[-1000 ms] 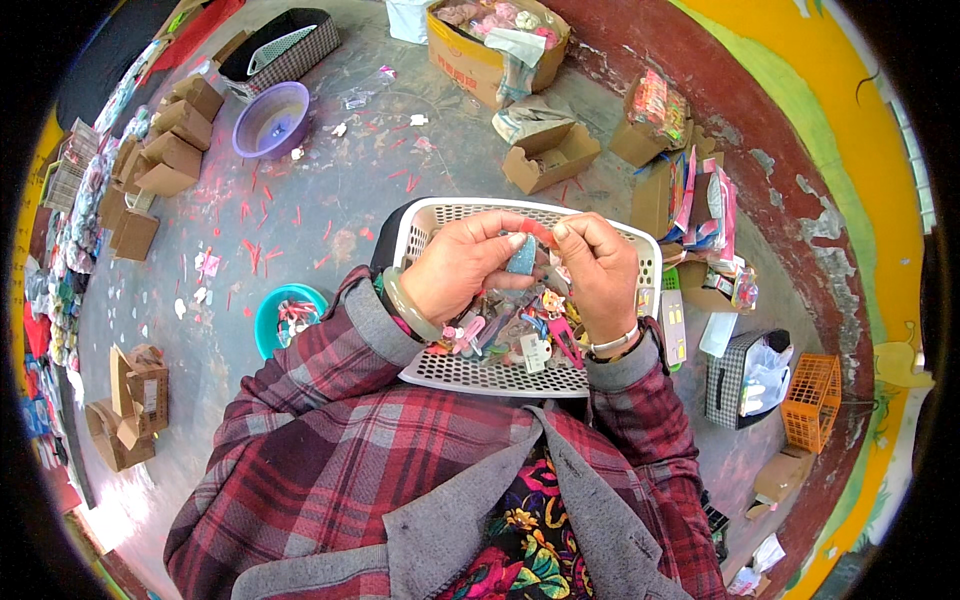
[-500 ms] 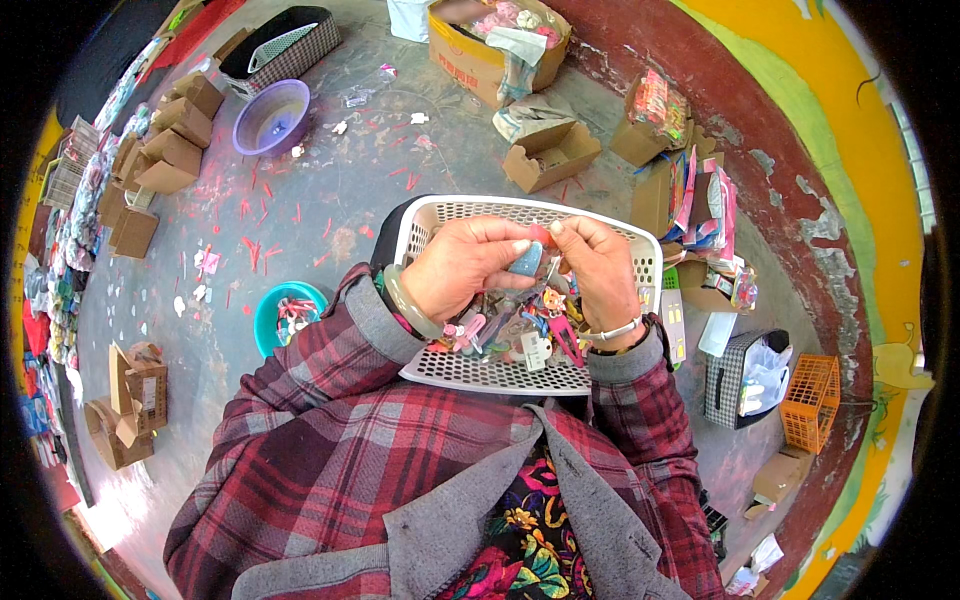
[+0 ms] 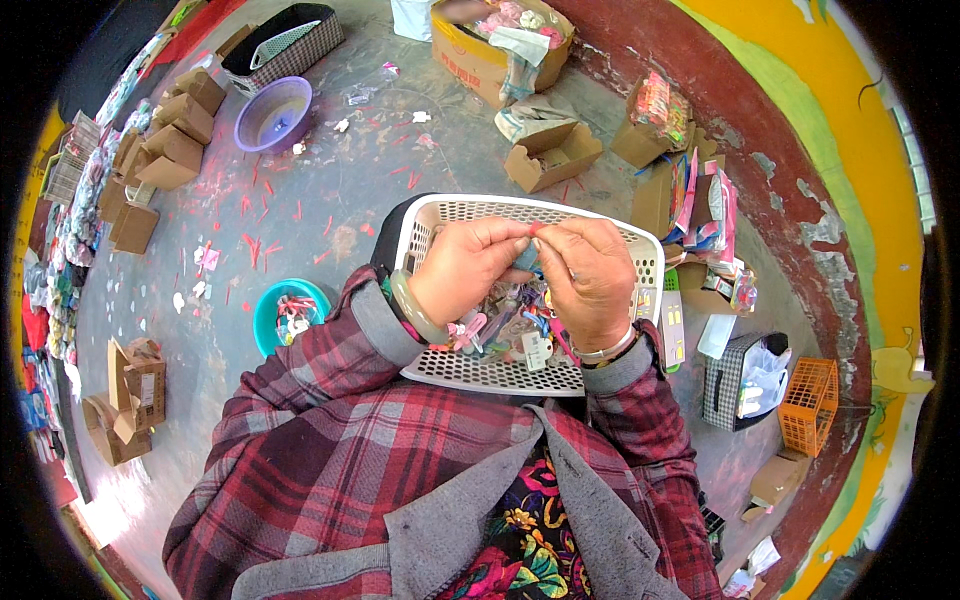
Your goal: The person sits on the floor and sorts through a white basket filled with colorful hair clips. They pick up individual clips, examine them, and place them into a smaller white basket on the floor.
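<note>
Over a white perforated plastic basket (image 3: 470, 375), my left hand (image 3: 458, 270) and my right hand (image 3: 592, 285) meet fingertip to fingertip. Both are closed in a pinch on a small light-blue flat piece (image 3: 525, 258) with a red bit (image 3: 535, 230) at its top. My fingers cover most of it, so its kind does not show. Below, the basket holds a jumble of small colourful hair accessories, among them a pink hair clip (image 3: 467, 331) near my left wrist and a white tag (image 3: 536, 350).
A teal basin (image 3: 265, 318) with red and white bits stands left of the basket. Farther off are a purple basin (image 3: 272, 115), a large carton (image 3: 470, 65) and an open cardboard box (image 3: 552, 157). An orange crate (image 3: 810, 405) is at right. Red scraps litter the floor.
My right hand has turned and moved slightly left, its fingers closing over the blue piece. Less of that piece shows now. My left hand has stayed nearly in place.
</note>
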`<action>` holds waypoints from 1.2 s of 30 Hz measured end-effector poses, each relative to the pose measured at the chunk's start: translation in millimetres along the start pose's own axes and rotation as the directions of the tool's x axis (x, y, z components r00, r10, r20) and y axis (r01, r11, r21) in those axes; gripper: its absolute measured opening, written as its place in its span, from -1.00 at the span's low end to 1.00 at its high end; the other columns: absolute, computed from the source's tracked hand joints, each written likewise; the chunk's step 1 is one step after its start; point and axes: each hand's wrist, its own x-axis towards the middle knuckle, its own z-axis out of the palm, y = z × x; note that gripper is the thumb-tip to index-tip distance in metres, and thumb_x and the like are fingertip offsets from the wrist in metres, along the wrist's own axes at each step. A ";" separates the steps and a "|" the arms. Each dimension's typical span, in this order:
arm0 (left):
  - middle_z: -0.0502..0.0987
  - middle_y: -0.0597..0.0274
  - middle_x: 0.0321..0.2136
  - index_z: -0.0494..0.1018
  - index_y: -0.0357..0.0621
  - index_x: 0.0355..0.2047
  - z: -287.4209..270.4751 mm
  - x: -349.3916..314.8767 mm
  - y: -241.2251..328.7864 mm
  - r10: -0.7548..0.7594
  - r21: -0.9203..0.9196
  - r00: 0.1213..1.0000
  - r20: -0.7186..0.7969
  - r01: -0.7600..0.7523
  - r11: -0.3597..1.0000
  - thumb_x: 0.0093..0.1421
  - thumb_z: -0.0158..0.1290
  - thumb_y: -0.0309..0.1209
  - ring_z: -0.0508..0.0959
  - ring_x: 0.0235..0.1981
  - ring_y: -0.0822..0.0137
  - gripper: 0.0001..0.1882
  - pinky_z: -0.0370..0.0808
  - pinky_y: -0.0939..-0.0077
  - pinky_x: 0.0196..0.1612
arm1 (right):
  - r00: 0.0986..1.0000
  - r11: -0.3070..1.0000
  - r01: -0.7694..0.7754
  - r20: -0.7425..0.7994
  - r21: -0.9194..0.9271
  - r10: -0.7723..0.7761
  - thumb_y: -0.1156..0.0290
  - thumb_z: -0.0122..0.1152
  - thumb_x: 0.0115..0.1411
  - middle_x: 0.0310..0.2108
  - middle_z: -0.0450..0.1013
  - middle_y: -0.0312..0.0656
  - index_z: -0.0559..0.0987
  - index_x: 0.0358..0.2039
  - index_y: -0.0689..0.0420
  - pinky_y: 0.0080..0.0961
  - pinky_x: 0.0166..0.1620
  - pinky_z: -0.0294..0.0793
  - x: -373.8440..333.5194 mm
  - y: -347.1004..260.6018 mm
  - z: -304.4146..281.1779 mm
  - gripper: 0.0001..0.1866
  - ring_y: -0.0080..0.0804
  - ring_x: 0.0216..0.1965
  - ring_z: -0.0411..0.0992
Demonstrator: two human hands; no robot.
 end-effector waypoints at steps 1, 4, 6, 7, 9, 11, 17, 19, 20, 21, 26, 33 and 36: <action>0.49 0.26 -0.29 0.42 -0.29 -0.15 -0.5 -0.4 -2.3 0.057 0.076 0.998 0.013 -0.058 0.995 0.22 -0.12 -0.53 0.50 -0.29 0.48 -0.78 0.54 0.60 -0.27 | 1.000 1.000 0.013 -0.002 -0.008 -0.013 0.59 0.23 -0.14 -0.47 0.44 -0.19 0.55 -0.44 0.19 -0.40 -0.36 0.36 -0.7 0.8 0.7 -0.83 -0.24 -0.43 0.40; 0.49 0.26 -0.31 0.41 -0.29 -0.13 -0.9 -1.5 -5.6 0.192 0.253 0.980 0.060 -0.201 0.946 0.22 -0.14 -0.54 0.50 -0.30 0.48 -0.77 0.51 0.64 -0.30 | 1.000 0.997 0.031 0.006 -0.068 -0.030 0.57 0.23 -0.14 -0.48 0.44 -0.21 0.56 -0.44 0.18 -0.39 -0.36 0.35 -2.4 1.9 0.8 -0.84 -0.25 -0.43 0.39; 0.50 0.24 -0.33 0.40 -0.31 -0.13 0.6 -2.9 -4.2 0.239 0.315 0.968 0.076 -0.251 0.915 0.22 -0.14 -0.55 0.50 -0.31 0.48 -0.76 0.49 0.63 -0.31 | 0.999 0.995 0.039 0.002 -0.087 -0.039 0.56 0.22 -0.13 -0.49 0.43 -0.22 0.55 -0.46 0.16 -0.39 -0.36 0.33 -3.9 2.5 2.2 -0.85 -0.26 -0.44 0.38; 0.50 0.21 -0.34 0.40 -0.30 -0.13 1.1 -3.5 -4.1 0.304 0.386 0.949 0.090 -0.314 0.867 0.21 -0.14 -0.56 0.51 -0.33 0.45 -0.76 0.49 0.60 -0.32 | 0.999 0.994 0.043 0.000 -0.096 -0.044 0.55 0.21 -0.12 -0.49 0.42 -0.23 0.55 -0.46 0.15 -0.39 -0.37 0.32 -4.2 2.4 2.8 -0.86 -0.27 -0.44 0.38; 0.51 0.14 -0.37 0.40 -0.28 -0.12 1.8 -4.0 -4.5 0.423 0.514 0.896 0.135 -0.428 0.744 0.19 -0.14 -0.57 0.53 -0.36 0.40 -0.75 0.47 0.55 -0.32 | 0.997 0.986 0.074 0.011 -0.152 -0.073 0.53 0.20 -0.12 -0.50 0.41 -0.24 0.53 -0.49 0.14 -0.40 -0.36 0.31 -3.5 1.2 2.6 -0.89 -0.29 -0.44 0.36; 0.53 0.07 -0.36 0.42 -0.24 -0.12 3.8 -5.6 0.4 0.407 0.588 0.902 0.144 -0.409 0.698 0.15 -0.10 -0.59 0.54 -0.36 0.38 -0.73 0.47 0.55 -0.29 | 0.996 0.973 0.092 0.025 -0.213 -0.089 0.52 0.19 -0.12 -0.50 0.39 -0.26 0.50 -0.52 0.12 -0.41 -0.35 0.30 -3.2 -0.5 2.3 -0.91 -0.30 -0.43 0.35; 0.54 0.02 -0.39 0.42 -0.23 -0.14 4.9 -5.7 -1.8 0.433 0.683 0.884 0.178 -0.428 0.592 0.13 -0.06 -0.58 0.56 -0.41 0.31 -0.74 0.47 0.53 -0.32 | 0.994 0.948 0.109 0.015 -0.298 -0.109 0.50 0.17 -0.15 -0.49 0.34 -0.28 0.43 -0.56 0.08 -0.41 -0.33 0.29 -4.7 -4.4 4.9 -0.89 -0.32 -0.42 0.32; 0.53 -0.01 -0.40 0.42 -0.23 -0.14 5.8 -6.0 0.0 0.435 0.690 0.881 0.188 -0.433 0.580 0.12 -0.05 -0.57 0.55 -0.40 0.20 -0.74 0.47 0.48 -0.33 | 0.995 0.947 0.096 0.029 -0.305 -0.092 0.50 0.17 -0.16 -0.49 0.34 -0.27 0.42 -0.55 0.08 -0.41 -0.33 0.29 -4.1 -4.7 4.1 -0.88 -0.31 -0.42 0.32; 0.52 -0.04 -0.41 0.41 -0.22 -0.15 6.7 -6.3 1.1 0.445 0.684 0.875 0.191 -0.444 0.579 0.11 -0.05 -0.55 0.55 -0.39 0.11 -0.73 0.46 0.43 -0.34 | 0.996 0.950 0.094 0.018 -0.298 -0.093 0.51 0.18 -0.17 -0.49 0.34 -0.27 0.42 -0.55 0.08 -0.40 -0.33 0.30 -4.0 -4.6 4.1 -0.87 -0.31 -0.42 0.32; 0.51 -0.08 -0.42 0.41 -0.22 -0.15 7.3 -6.5 1.6 0.456 0.678 0.869 0.193 -0.453 0.578 0.10 -0.05 -0.54 0.54 -0.38 0.02 -0.73 0.46 0.38 -0.35 | 0.996 0.953 0.092 0.007 -0.289 -0.094 0.51 0.18 -0.18 -0.50 0.34 -0.26 0.42 -0.55 0.08 -0.40 -0.33 0.30 -3.8 -4.4 4.3 -0.87 -0.30 -0.42 0.32; 0.52 -0.06 -0.40 0.44 -0.24 -0.18 9.1 -8.6 2.5 0.456 0.627 0.878 0.148 -0.439 0.643 0.12 -0.04 -0.53 0.56 -0.39 0.12 -0.77 0.46 0.45 -0.34 | 0.995 0.970 0.076 -0.045 -0.232 -0.088 0.56 0.20 -0.22 -0.51 0.35 -0.24 0.43 -0.55 0.10 -0.38 -0.36 0.33 -3.0 -2.6 5.2 -0.83 -0.26 -0.45 0.33; 0.54 0.02 -0.40 0.46 -0.27 -0.20 7.1 -6.7 -0.8 0.363 0.557 0.928 0.087 -0.348 0.754 0.15 -0.05 -0.53 0.56 -0.40 0.32 -0.79 0.45 0.54 -0.33 | 0.995 0.996 -0.051 -0.084 -0.076 0.045 0.64 0.18 -0.25 -0.53 0.36 -0.19 0.44 -0.55 0.13 -0.39 -0.37 0.36 -0.6 -5.1 2.3 -0.81 -0.22 -0.45 0.35; 0.54 0.07 -0.41 0.46 -0.28 -0.19 8.3 -7.8 3.0 0.335 0.538 0.939 0.079 -0.323 0.778 0.16 -0.05 -0.52 0.53 -0.41 0.40 -0.79 0.44 0.57 -0.34 | 0.993 0.994 -0.110 -0.049 -0.009 0.110 0.64 0.18 -0.23 -0.54 0.36 -0.18 0.44 -0.56 0.15 -0.44 -0.39 0.36 -1.0 -1.9 0.1 -0.83 -0.24 -0.46 0.36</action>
